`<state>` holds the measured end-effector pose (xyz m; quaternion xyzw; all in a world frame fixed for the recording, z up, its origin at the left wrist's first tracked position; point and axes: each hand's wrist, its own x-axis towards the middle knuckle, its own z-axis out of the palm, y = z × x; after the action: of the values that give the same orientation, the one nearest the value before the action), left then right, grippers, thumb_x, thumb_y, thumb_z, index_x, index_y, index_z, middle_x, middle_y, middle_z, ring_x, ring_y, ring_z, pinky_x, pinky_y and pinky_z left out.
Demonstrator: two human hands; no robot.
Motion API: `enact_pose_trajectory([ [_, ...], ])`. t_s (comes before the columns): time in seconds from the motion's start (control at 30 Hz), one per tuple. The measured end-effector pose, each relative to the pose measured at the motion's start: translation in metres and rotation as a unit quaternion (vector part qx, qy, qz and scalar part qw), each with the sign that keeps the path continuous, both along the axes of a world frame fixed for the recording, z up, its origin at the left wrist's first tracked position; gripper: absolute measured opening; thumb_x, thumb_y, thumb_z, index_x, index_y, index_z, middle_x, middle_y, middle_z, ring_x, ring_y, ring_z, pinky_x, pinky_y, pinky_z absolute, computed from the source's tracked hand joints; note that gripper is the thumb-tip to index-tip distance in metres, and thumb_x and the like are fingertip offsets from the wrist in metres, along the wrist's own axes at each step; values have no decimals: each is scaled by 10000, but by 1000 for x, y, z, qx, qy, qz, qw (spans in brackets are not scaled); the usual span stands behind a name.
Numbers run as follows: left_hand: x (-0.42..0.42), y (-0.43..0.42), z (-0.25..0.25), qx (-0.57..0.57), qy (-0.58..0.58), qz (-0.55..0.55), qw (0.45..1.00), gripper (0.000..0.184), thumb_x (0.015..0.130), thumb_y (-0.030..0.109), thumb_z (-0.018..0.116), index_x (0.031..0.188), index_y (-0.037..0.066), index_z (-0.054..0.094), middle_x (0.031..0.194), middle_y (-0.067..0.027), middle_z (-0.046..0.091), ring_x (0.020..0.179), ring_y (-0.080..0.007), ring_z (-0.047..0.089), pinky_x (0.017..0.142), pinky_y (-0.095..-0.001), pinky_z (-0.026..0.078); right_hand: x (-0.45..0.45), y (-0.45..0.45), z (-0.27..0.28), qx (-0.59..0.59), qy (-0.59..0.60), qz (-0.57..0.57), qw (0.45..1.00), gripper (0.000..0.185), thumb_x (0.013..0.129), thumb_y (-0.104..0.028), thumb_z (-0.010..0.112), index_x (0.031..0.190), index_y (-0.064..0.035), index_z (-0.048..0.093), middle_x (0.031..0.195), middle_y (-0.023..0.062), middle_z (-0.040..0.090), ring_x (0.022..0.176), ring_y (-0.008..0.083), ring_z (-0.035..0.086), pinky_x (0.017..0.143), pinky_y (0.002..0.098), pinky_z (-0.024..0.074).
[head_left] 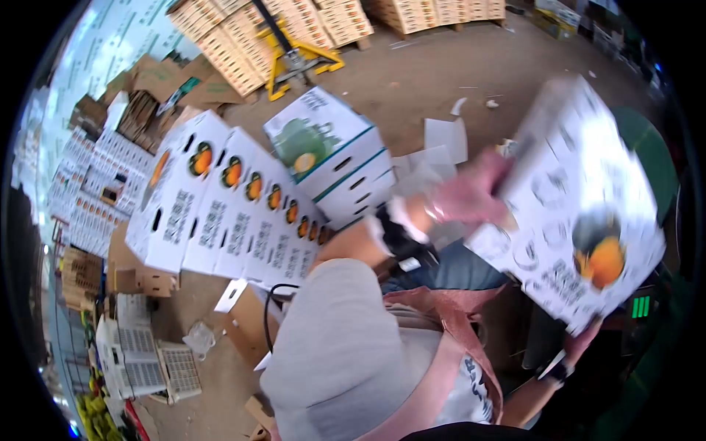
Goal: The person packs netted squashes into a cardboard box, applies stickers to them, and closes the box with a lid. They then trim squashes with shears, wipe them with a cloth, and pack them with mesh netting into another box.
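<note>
Centrally right, a white carton (581, 213) printed with orange fruit and dark lettering is held tilted above the person's lap, its upper part blurred. The left hand (471, 192), with a black band (401, 237) at the wrist, lies at the carton's near side edge; its fingers are smeared by motion, so whether they are spread or pinching cannot be told. The right hand (582, 339), also banded at the wrist, meets the carton's lower corner; its fingers are partly hidden, and how tightly they close cannot be told.

Left of the person: a slanting row of white cartons (243, 213) bearing the same kind of fruit print, pressed closely side by side. Just beyond this row: a stack of green-edged cartons (331, 158) with handle slots. Between that stack and the left hand: loose white sheets (445, 140).

Upper portion: a yellow-and-black pallet jack (294, 62) on the brown floor (412, 73), beside stacked pale crates (239, 44). Lower left: white slatted crates (136, 353), with a crumpled clear plastic bag (198, 338) near them. Worn by the person: a grey shirt (331, 353) and a pinkish apron (419, 382).
</note>
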<state>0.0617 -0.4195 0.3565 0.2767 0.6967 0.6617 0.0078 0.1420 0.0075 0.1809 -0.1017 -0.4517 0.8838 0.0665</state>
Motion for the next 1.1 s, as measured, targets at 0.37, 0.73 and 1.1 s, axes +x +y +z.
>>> enact_pose_trajectory([
  [0.37,305,-216,151,-50,335,769,543,526,898,333,454,1276,-32,425,1307,-186,471,1147,-278,507,972,-370,423,-72,-435,308,-253,344,516,742,520,892,-281,552,1343,-103,363,1235,130,505,1070,282,526,981,434,374],
  [0.73,469,-388,105,-297,52,835,461,351,932,210,420,1199,-16,456,1150,-146,591,1007,-246,586,957,-360,394,-135,-414,257,-142,207,418,873,587,822,-239,628,1313,-63,358,1100,124,526,1051,257,524,948,386,420],
  [1.1,333,-474,94,-602,10,705,374,400,926,240,468,1234,-14,461,1264,-169,479,1145,-281,459,1012,-406,330,-173,-358,172,-278,184,374,865,281,811,-297,643,667,-201,422,599,-64,405,557,92,400,564,272,356],
])
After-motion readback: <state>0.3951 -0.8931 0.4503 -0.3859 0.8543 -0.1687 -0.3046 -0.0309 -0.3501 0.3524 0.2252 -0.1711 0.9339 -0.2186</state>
